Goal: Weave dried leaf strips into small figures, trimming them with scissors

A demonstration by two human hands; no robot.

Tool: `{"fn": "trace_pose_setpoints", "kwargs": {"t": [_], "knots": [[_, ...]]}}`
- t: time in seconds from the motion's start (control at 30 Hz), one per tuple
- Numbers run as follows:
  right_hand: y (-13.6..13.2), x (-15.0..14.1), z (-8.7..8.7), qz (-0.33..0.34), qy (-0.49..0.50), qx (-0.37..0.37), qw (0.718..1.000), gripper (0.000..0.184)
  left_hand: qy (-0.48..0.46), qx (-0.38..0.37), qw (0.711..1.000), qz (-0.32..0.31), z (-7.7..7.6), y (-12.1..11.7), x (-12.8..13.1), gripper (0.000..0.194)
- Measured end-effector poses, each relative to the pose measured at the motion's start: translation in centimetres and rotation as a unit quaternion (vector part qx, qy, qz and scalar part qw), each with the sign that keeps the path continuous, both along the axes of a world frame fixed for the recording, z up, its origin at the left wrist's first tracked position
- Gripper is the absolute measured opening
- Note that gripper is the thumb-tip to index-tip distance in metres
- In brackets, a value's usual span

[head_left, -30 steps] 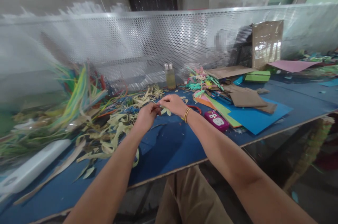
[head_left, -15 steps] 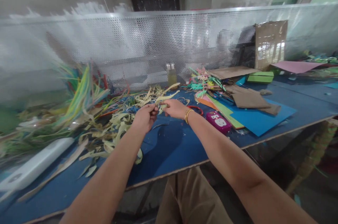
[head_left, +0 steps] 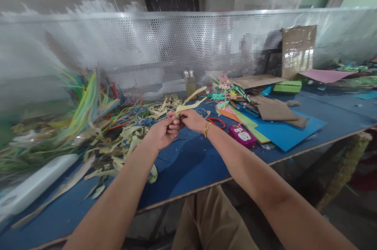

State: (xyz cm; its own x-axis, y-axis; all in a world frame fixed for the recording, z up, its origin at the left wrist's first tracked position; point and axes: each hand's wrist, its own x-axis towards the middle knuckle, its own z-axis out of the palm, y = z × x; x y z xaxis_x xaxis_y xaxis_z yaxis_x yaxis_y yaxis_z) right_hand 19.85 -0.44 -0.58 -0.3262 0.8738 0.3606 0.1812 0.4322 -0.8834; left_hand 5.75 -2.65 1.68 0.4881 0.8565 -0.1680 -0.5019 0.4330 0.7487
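Note:
Above the blue table my left hand (head_left: 164, 131) and my right hand (head_left: 193, 119) meet, fingertips pinched together. Between them they grip a pale yellow leaf strip (head_left: 188, 106), whose loose ends stick out toward the back right. The held end is mostly covered by my fingers. Beside my left hand lies a heap of similar pale dried strips (head_left: 134, 138), some curled. A gold bracelet (head_left: 207, 129) is on my right wrist. Close to that wrist lie red-handled scissors (head_left: 217, 123), blades not visible, and a magenta case with a white pattern (head_left: 242, 135).
Bundled coloured strands (head_left: 88, 104) and a long white device (head_left: 37, 185) lie at left. A glass bottle (head_left: 190, 85) stands by the perforated metal screen (head_left: 176, 50). Blue paper (head_left: 290, 134), brown cardboard pieces (head_left: 275, 109) and small craft flowers (head_left: 225, 92) lie to the right.
My hands have drawn closer together, the left moving in against the right. The strip's loose ends now rise higher and reach further right. The view has shifted slightly.

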Motion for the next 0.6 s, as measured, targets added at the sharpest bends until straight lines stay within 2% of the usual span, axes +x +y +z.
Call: {"fn": "trace_pose_setpoints", "kwargs": {"t": [0.1, 0.2, 0.4, 0.5, 0.6], "knots": [[0.6, 0.3, 0.0, -0.044, -0.03, 0.054, 0.997, 0.019, -0.002, 0.014, 1.0, -0.006, -0.1, 0.0, 0.0, 0.013], [1.0, 0.6, -0.1, -0.072, -0.052, 0.065, 0.994, 0.015, 0.001, 0.029, 1.0, -0.004, -0.3, 0.0, 0.0, 0.012], [0.6, 1.0, -0.1, -0.114, -0.138, 0.106, 0.978, 0.014, 0.016, 0.071, 0.993, 0.094, -0.6, 0.4, 0.1, 0.011], [0.3, 1.3, 0.1, -0.125, -0.158, 0.112, 0.973, 0.016, 0.035, 0.089, 0.989, 0.111, -0.6, 0.5, 0.1, 0.017], [0.1, 1.5, 0.3, -0.119, -0.154, 0.095, 0.976, 0.01, 0.065, 0.108, 0.985, 0.12, -0.8, 0.6, 0.1, 0.018]]}}
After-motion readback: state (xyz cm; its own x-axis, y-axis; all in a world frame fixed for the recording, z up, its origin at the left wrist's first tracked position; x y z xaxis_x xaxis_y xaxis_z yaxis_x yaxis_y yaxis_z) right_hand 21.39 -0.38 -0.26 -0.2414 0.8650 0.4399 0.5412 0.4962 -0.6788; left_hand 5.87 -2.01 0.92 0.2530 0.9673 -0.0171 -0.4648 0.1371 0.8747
